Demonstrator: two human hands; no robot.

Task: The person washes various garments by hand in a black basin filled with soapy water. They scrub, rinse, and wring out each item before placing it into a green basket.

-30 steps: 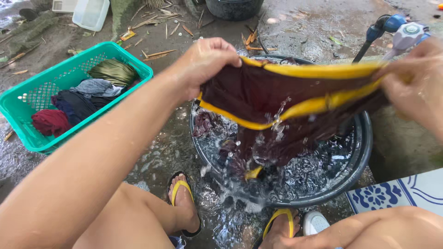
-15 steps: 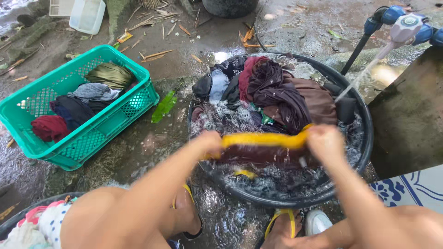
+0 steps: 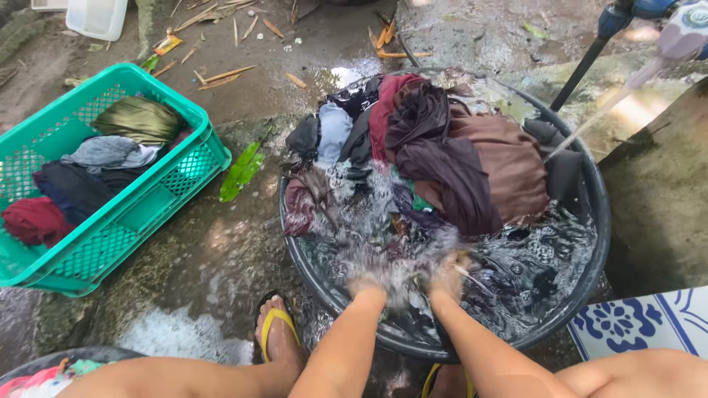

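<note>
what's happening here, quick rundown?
A person is hand-washing clothes. Both the left hand and the right hand are plunged in the splashing water of a dark round basin; what they grip is hidden by foam. A heap of brown and maroon clothes sits at the basin's far side. A green basket with folded garments stands on the wet ground to the left.
</note>
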